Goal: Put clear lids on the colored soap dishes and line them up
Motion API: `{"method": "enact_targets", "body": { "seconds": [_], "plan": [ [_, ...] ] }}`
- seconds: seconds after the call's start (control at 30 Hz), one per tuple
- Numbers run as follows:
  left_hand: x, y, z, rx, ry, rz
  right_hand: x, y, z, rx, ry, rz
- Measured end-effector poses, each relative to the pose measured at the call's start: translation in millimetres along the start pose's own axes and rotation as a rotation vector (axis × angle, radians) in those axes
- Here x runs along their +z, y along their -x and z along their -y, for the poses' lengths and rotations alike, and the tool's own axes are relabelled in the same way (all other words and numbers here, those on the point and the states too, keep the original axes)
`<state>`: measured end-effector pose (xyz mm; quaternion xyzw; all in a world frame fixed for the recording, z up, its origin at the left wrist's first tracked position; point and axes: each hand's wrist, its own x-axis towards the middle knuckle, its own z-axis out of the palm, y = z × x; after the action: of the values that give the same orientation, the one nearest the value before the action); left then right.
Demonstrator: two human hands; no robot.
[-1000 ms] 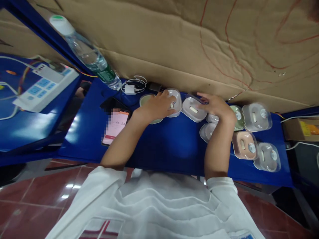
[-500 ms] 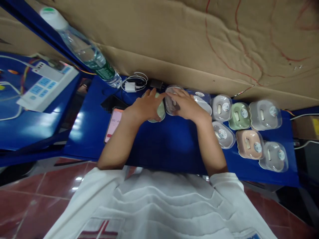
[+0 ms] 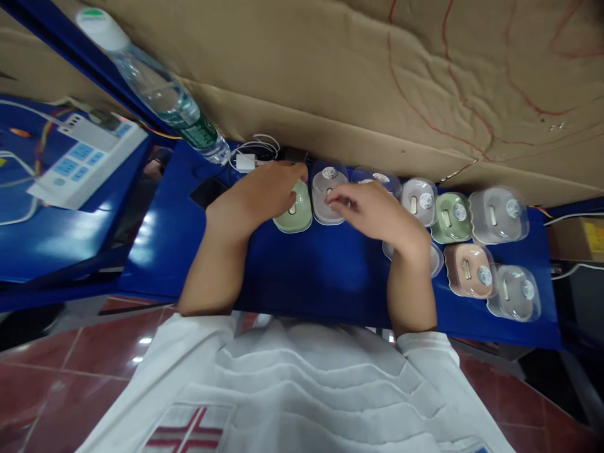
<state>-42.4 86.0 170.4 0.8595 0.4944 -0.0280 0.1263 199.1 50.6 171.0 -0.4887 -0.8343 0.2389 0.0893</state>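
Note:
A green lidded box (image 3: 300, 218) with a clear cover and a small pale handle sits by my left hand (image 3: 271, 192). That hand bends over its far left part, fingers curled down near the handle. Beside it on the right stands a greyish-mauve lidded box (image 3: 325, 179) with a round sticker. My right hand (image 3: 370, 211) reaches over its right side, fingers curled together and tips at its handle. What either hand pinches, if anything, is hidden. Another clear-lidded box (image 3: 380, 180) is partly behind my right hand, and a pale one (image 3: 436, 259) shows beside my right wrist.
More lidded boxes, grey (image 3: 500, 217), green (image 3: 450, 220) and pink (image 3: 472, 270), stand to the right. A water bottle (image 3: 165, 100), a white charger (image 3: 245, 163) and a dark phone-like object (image 3: 207, 192) lie left. Cardboard (image 3: 306, 82) rises behind the blue table (image 3: 321, 277).
Both hands were spread over the boxes and are now curled. The left wrist moved left, covering the lit phone. My right hand shifted right and down, uncovering more of the mauve box.

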Motion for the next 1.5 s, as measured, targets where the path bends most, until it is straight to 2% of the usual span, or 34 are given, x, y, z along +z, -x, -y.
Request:
{"method": "enact_targets", "body": {
  "seconds": [0.07, 0.13, 0.2, 0.3, 0.4, 0.47, 0.63, 0.73, 0.97, 1.17, 1.33, 1.5],
  "plan": [
    [4.8, 14.1, -12.2, 0.036, 0.006, 0.023, 12.2, 0.9, 8.1, 0.011, 0.069, 0.144],
    [16.7, 34.5, -25.7, 0.067, 0.014, 0.000, 24.0, -1.2, 8.7, 0.060, 0.182, 0.192],
    [37.7, 56.9, -36.7, 0.112, 0.023, -0.056, 33.0, -5.1, 4.4, 0.063, 0.258, 0.184],
    [78.2, 82.7, -44.3, 0.119, 0.017, -0.211, 42.0, -10.7, -2.2, 0.044, 0.278, 0.195],
    [109.5, 90.5, -43.9, 0.064, 0.005, -0.287, 47.9, -13.5, -0.2, 0.052, 0.294, 0.206],
    [118.5, 87.2, -42.3, -0.003, 0.017, -0.311, 49.8, -13.8, 4.6, 0.054, 0.310, 0.191],
    [116.1, 72.9, -40.1, -0.153, 0.029, -0.422, 49.7, -12.4, 9.3, 0.081, 0.342, 0.187],
    [116.6, 68.5, -38.6, -0.203, 0.030, -0.447, 52.2, -12.0, 5.9, 0.073, 0.340, 0.171],
    [125.7, 61.9, -34.9, -0.228, 0.043, -0.379, 67.1, -15.0, 6.2, 0.062, 0.321, 0.125],
    [112.2, 69.0, -28.7, -0.151, 0.096, -0.386, 58.7, -12.0, 7.2, 0.056, 0.341, 0.104],
    [99.5, 67.4, -17.4, -0.083, 0.251, -0.560, 42.2, -4.2, -4.2, 0.017, 0.282, 0.072],
    [103.1, 53.0, -19.7, -0.088, 0.322, -0.703, 21.6, 4.4, -25.6, -0.001, 0.196, -0.068]
  ]
}}
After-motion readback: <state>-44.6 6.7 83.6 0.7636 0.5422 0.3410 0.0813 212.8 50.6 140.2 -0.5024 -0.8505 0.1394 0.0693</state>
